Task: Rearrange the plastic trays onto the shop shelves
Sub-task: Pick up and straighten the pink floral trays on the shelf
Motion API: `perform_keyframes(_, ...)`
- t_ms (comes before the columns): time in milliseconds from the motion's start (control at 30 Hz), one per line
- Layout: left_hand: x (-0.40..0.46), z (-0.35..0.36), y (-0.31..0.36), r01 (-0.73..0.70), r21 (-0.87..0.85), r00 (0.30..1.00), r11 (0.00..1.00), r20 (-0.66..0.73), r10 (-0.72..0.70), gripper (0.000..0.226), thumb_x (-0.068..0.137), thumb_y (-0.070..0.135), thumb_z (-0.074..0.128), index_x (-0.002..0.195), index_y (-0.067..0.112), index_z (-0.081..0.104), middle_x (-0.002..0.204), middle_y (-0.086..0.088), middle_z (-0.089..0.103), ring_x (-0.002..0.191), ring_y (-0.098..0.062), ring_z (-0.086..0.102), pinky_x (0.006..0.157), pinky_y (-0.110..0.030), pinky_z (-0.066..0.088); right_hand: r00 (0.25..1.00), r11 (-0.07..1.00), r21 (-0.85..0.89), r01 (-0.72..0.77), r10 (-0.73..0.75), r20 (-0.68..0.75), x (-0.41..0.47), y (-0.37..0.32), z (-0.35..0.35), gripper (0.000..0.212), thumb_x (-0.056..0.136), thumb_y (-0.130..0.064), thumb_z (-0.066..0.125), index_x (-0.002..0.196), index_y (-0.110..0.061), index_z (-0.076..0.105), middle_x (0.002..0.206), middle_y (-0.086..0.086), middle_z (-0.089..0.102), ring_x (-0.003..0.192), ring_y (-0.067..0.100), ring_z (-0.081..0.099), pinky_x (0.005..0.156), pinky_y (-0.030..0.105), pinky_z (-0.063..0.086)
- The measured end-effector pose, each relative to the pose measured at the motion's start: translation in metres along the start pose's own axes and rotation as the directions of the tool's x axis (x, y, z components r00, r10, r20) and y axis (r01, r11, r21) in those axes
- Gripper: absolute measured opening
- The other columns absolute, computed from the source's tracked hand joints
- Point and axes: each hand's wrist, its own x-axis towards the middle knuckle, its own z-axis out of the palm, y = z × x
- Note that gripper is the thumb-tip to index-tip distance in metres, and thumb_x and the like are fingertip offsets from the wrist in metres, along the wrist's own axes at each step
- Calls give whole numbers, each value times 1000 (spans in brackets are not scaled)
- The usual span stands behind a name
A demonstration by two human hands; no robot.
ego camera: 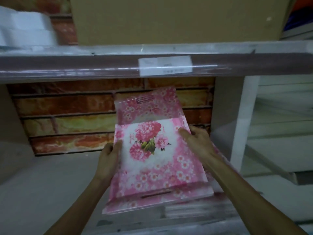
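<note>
Item: pink plastic tray (pixel 157 160), rectangular, floral print
Centre: white panel with a cluster of large pink blooms and green leaves
Border: small pink-and-white flowers
Handles: slot cut-out at each short end
Pose: long axis running into the lower shelf (pixel 50 175), far end raised
Beneath: more trays (pixel 191 211), blurred

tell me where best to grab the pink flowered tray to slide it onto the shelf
Probably by its two long side edges near the middle, one hand from each side, as the left hand and right hand hold the tray now. It is flat, wide and tilted up at the far end; the end slots would leave it swinging.
</note>
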Motion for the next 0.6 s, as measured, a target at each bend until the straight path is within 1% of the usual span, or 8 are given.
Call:
perform_keyframes(67,-6,31,10,-4,-6,1000,1000,5,4,45,97,40,51,92,-4,56,79,-24,56,64,-21,52,54,-31,40,1000,999,-41,21,-21,0,11,6,-28,35,93,-34,61,90,0,69,59,8,51,48,10,44,54,26,36)
perform_keyframes(100,-7,44,14,-2,-2,1000,1000,5,2,45,97,39,51,93,-5,56,77,-18,54,62,-19,49,52,-29,38,999,998,-54,39,-39,3,16,7,-40,32,93,-34,61,91,-4,70,59,15,55,48,12,47,52,28,38)
perform_keyframes(200,-9,79,24,8,13,1000,1000,10,-8,44,97,38,50,91,-5,54,76,-14,51,62,-20,46,52,-29,36,995,993,-66,94,-95,-9,30,13,-71,16,93,-30,62,102,-20,70,87,23,71,68,38,66,58,45,56)
perform_keyframes(267,-8,98,29,8,36,1000,999,15,-8,40,97,37,50,86,-1,54,74,-13,48,62,-19,43,54,-30,34,995,992,-75,99,-100,-14,41,17,-89,16,94,-23,62,106,-16,68,89,17,74,81,41,68,65,49,58)
perform_keyframes(400,-5,126,33,21,109,999,994,39,-26,36,94,39,52,80,7,56,68,-12,47,59,-18,44,53,-30,34,998,985,-165,59,-58,9,54,31,-117,10,93,-13,59,94,-21,65,89,12,74,83,36,70,67,37,57)
perform_keyframes(467,1,135,27,47,147,994,988,86,-60,51,86,51,53,75,1,57,68,-14,53,59,-20,52,55,-34,39,1000,975,-223,21,-17,17,57,47,-126,16,92,-14,59,85,-27,65,87,11,75,77,32,72,68,39,59)
perform_keyframes(533,7,143,18,81,189,986,979,132,-107,60,82,53,55,75,-6,61,65,-17,62,58,-21,59,55,-33,43,999,960,-278,-27,36,24,58,65,-131,20,92,-17,58,76,-26,66,73,4,72,62,24,69,59,34,57)
perform_keyframes(600,7,149,15,74,271,977,960,172,-124,48,90,46,55,67,4,57,59,-10,59,51,-19,55,51,-26,41,997,948,-312,-65,73,15,56,84,-133,26,93,-17,57,69,-21,64,60,-2,63,50,14,57,48,23,46)
